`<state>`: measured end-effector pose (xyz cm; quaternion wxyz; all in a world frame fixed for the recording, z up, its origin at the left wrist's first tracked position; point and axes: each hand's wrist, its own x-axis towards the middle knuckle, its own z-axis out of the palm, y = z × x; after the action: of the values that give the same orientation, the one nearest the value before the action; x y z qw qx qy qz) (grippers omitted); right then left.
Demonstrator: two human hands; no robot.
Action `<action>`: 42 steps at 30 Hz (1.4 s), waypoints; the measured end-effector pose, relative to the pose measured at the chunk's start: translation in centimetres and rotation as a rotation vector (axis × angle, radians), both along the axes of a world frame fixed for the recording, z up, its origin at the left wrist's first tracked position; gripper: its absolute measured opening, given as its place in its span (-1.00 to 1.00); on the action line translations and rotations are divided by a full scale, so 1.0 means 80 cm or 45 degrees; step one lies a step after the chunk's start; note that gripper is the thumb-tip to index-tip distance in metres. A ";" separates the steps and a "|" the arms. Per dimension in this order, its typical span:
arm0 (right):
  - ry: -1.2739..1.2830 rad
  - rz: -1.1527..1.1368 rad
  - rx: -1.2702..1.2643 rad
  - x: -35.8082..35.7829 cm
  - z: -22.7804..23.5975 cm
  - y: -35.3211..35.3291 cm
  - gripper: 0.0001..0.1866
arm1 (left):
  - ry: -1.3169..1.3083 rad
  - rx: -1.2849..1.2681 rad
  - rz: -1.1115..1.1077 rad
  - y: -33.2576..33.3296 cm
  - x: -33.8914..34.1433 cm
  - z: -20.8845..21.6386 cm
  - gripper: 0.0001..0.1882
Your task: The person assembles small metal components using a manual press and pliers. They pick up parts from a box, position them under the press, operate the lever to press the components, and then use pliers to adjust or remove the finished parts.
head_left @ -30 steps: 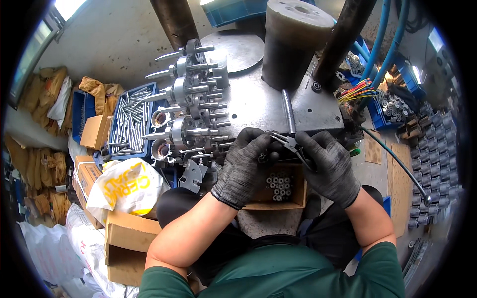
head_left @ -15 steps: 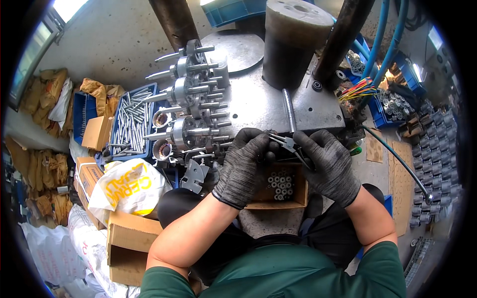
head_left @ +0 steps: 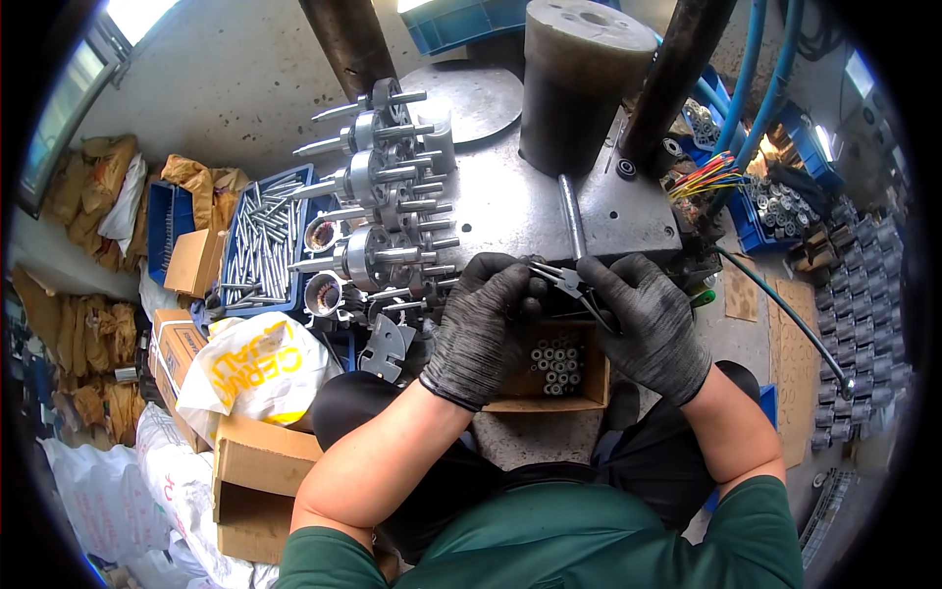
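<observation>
My right hand (head_left: 650, 329), in a dark grey knitted glove, is wrapped round the handles of a small pair of pliers (head_left: 566, 283). The jaws point left, toward the fingertips of my left hand (head_left: 481, 329), gloved the same way. Those left fingers are pinched together at the jaw tips; what they hold is hidden by the glove. Just beyond my right fingers, a metal rod (head_left: 571, 218) lies on the steel press table (head_left: 498, 211). Below both hands stands an open cardboard box (head_left: 520, 403) with several bearing-like rings (head_left: 556, 365) in it.
Shafts with round metal parts (head_left: 365, 177) are lined up on the table's left. Beyond the rod stands a thick cylinder (head_left: 589, 93). A blue crate of metal rods (head_left: 260, 240) and a white plastic bag (head_left: 257, 368) are at left; a dark hose (head_left: 790, 314) crosses at right.
Both hands and the pliers stay almost in place. The view has shifted very slightly, and nothing is taken up or let go.
</observation>
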<state>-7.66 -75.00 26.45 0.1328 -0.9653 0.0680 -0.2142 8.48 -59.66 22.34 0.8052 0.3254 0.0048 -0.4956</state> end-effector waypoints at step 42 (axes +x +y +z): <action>0.210 0.169 1.447 0.092 -0.047 0.089 -0.19 | 0.857 -1.431 -0.259 -0.029 -0.072 -0.248 -0.55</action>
<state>-0.32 -67.86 22.71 0.6379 -0.7581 0.1219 -0.0593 2.71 -61.95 2.52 0.7562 -0.3179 -0.0340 -0.5710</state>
